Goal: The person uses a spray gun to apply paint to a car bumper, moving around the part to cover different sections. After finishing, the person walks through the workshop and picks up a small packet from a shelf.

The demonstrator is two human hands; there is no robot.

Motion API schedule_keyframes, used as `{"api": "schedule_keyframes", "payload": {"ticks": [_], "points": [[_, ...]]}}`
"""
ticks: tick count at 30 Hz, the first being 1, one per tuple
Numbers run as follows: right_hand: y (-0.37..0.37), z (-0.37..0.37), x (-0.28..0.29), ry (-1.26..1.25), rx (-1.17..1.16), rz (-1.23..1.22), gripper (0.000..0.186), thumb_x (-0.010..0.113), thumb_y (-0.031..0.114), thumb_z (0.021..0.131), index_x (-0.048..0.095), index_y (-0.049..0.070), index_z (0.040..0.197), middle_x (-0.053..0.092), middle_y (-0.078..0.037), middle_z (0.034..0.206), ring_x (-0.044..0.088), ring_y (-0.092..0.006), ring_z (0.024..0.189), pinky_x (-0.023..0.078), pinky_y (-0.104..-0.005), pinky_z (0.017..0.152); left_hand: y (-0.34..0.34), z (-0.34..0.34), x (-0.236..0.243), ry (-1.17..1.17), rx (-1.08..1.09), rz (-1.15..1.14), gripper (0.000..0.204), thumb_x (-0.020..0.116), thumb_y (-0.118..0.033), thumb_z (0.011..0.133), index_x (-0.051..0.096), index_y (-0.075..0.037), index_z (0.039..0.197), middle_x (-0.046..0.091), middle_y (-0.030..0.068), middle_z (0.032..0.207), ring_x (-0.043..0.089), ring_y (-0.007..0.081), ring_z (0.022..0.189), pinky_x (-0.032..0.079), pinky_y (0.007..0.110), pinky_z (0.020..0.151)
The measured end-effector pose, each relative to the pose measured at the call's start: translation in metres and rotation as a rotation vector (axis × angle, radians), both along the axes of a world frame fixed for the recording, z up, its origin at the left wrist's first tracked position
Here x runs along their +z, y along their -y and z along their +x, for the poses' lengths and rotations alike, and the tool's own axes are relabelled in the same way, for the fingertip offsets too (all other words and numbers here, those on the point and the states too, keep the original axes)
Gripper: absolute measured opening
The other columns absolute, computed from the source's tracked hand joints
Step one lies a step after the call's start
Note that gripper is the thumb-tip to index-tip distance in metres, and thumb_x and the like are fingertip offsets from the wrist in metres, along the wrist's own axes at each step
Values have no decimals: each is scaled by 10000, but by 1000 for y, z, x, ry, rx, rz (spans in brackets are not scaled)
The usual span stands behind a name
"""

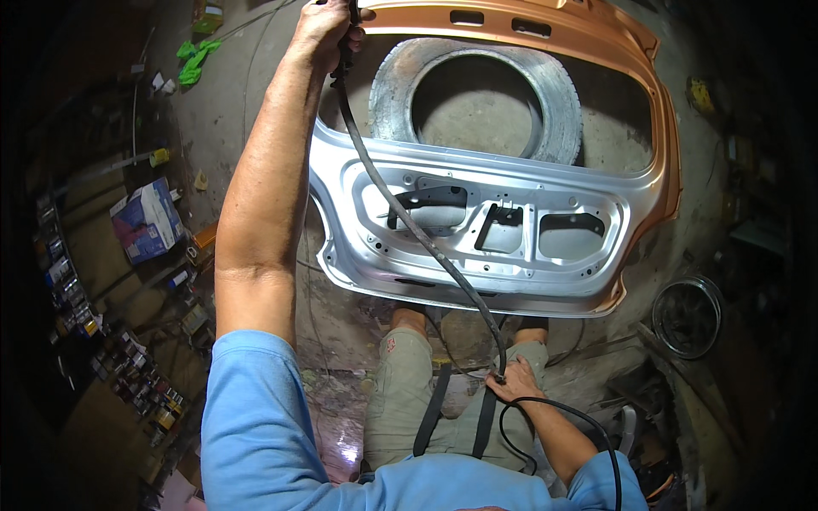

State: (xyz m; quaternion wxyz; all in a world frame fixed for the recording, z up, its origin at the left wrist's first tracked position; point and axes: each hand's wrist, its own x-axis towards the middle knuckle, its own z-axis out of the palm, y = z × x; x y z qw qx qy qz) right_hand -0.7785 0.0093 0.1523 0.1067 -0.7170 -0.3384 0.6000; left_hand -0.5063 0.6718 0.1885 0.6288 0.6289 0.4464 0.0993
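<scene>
My left arm reaches out to the top of the view. There my left hand [324, 32] is closed around a dark tool with a hose at its lower end; the tool's front is cut off by the upper edge. From it a thick grey-black hose [413, 223] runs slantwise over a car tailgate [358, 255], down to my lap. My right hand [516, 381] is closed on the hose close to my thigh. The tailgate's inner panel is silver, and its window frame and right side are copper-orange. Beneath the window opening lies a dusty tyre [392, 94].
A thin black cable [588, 416] loops by my right forearm. To the right stands a round wire-like ring or basin [687, 316]. On the left are a blue-white box [148, 221], a green cloth [196, 61], and rows of small cans and bottles [149, 392].
</scene>
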Motion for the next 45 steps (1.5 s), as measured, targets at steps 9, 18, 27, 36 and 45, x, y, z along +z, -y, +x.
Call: {"api": "schedule_keyframes", "payload": {"ticks": [9, 18, 27, 36, 45], "points": [[-14, -1, -29, 69, 126, -69, 582, 513, 517, 989, 798, 16, 910, 763, -159, 958, 659, -290, 1110, 339, -467, 1135, -25, -34, -3, -77, 196, 173, 583, 710, -622, 940, 573, -60, 865, 549, 39, 666, 498, 137, 498, 433, 324, 471], [11, 14, -23, 56, -83, -87, 583, 525, 512, 983, 790, -5, 937, 750, -180, 1031, 645, -276, 1159, 344, -436, 1155, -6, -11, -4, 1, 225, 146, 547, 683, -569, 981, 542, -41, 982, 569, 56, 722, 497, 153, 502, 414, 326, 456], [39, 31, -19, 215, 10, -92, 446, 451, 567, 981, 811, 322, 1078, 738, -17, 1212, 503, -259, 1367, 84, -662, 1248, 61, 63, 2, 119, 26, -20, 542, 689, -587, 968, 498, -81, 938, 507, 36, 663, 474, 132, 496, 391, 310, 452], [24, 31, -33, 80, 66, -237, 505, 430, 537, 962, 797, 244, 1147, 728, 4, 1288, 488, -242, 1392, 109, -604, 1244, 65, 96, 9, 5, -9, 115, 511, 681, -562, 985, 508, -83, 942, 516, 32, 682, 466, 127, 493, 393, 308, 451], [69, 55, -31, 86, -62, -168, 578, 492, 570, 930, 811, 106, 1061, 759, -38, 1197, 508, -283, 1381, 147, -610, 1238, 105, 186, 19, -30, -191, -6, 522, 668, -568, 991, 493, -96, 855, 476, 4, 640, 419, 114, 479, 356, 295, 447]]}}
